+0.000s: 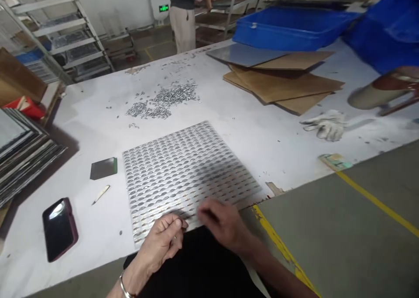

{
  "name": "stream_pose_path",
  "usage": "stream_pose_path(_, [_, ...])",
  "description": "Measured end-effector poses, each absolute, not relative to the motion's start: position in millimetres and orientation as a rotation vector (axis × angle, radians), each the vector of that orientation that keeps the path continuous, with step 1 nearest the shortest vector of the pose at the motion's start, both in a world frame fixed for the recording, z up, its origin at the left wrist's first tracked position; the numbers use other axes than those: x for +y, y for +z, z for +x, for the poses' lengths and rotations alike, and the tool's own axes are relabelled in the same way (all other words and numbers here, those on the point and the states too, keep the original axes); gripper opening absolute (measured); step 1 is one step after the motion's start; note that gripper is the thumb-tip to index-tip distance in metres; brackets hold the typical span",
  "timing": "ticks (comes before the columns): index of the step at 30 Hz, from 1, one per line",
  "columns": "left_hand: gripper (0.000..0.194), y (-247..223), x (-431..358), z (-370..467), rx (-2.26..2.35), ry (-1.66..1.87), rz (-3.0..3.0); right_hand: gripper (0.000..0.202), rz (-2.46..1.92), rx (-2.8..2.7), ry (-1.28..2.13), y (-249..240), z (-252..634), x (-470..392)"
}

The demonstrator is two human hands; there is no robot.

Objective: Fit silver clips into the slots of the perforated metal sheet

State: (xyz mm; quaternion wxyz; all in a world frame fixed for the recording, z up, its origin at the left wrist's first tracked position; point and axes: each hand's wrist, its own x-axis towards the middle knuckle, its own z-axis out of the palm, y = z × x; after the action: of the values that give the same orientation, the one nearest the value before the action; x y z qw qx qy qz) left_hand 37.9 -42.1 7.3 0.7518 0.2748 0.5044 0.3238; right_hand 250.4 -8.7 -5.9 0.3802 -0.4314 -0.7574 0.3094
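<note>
A square panel (183, 171) covered in rows of small silvery leaf-shaped pieces lies flat on the white table in front of me. My left hand (166, 237) is over its near edge, thumb pressed to curled fingers; whatever is in the pinch is hidden. Just to the right, my right hand (222, 221) hovers at the same edge, smeared by motion, so its fingers do not show clearly. Beyond the panel is a loose pile of small silver pieces (175, 95).
Left of the panel lie a dark square plate (104, 168), a small pointed tool (101, 194) and a phone (59, 230). Stacked sheets (26, 154) stand farther left. Brown boards (281, 86), a blue bin (288, 29) and white gloves (327, 125) occupy the right. Someone (183, 18) stands behind.
</note>
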Motion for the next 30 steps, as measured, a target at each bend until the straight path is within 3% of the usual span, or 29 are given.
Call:
stream_pose_path(8, [0.028,20,-76,-3,1.179,0.945,0.535,0.008,-0.923,-1.894,1.082,-13,167,-30])
stream_pose_path(15, [0.027,-2,-99,-28,1.062,1.156,0.266,0.01,-0.859,-1.718,1.49,-10,123,-39])
stream_pose_path(30, [0.035,-18,-100,-36,0.93,1.185,0.186,0.013,-0.878,-1.845,1.313,-6,105,-43])
